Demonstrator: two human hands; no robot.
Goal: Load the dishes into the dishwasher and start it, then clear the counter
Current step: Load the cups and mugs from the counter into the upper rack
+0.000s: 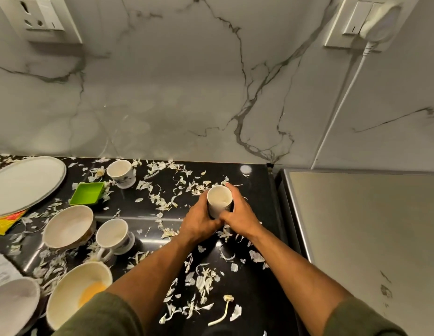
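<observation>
Nearest, at the left, a bowl (75,289) with yellow residue sits on the black surface (247,282), among scattered papery peels (203,280). Further right, the left hand (201,220) and right hand (240,214) both wrap around a white cup (219,198); it seems to stand upright on the surface, though its base is hidden.

I see a white wall socket (42,16) at ten o'clock, a white plug (380,20) at two o'clock, and a marble wall (186,81) at twelve.
</observation>
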